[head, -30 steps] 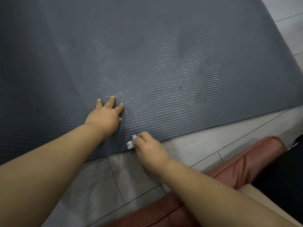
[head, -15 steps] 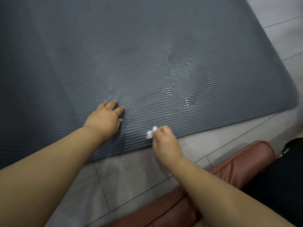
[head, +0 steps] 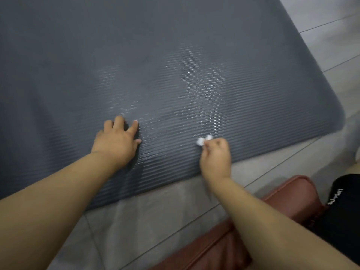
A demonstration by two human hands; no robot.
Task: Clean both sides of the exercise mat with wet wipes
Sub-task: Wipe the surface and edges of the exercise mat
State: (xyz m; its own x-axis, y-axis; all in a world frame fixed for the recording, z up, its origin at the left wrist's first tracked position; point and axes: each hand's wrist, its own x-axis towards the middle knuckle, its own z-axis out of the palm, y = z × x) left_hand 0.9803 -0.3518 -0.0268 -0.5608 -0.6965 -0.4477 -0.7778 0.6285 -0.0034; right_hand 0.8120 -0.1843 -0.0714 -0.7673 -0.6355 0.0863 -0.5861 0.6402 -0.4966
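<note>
The dark grey ribbed foam exercise mat [head: 175,55] lies flat on the pale grey tiled floor [head: 155,211] and fills most of what I can see from here, with wet streaks [head: 204,84] gleaming across its ridges near the middle. On it, close to the near edge, sits a small crumpled white wet wipe [head: 202,140], pinched in the curled fingertips of the right hand [head: 215,158], which looks to be rubbing it along the surface. The left hand [head: 115,143] holds nothing and presses down with fingers spread, likely to pin the mat so it won't creep under the wiping. The near edge runs just behind the right wrist, and the rounded corner [head: 335,114] sits off to the right. Matt, dry-looking mat stretches left and beyond, so there's plenty of room to sweep. A reddish-brown leather cushion [head: 282,195] and a black garment [head: 342,211] sit behind the right arm
</note>
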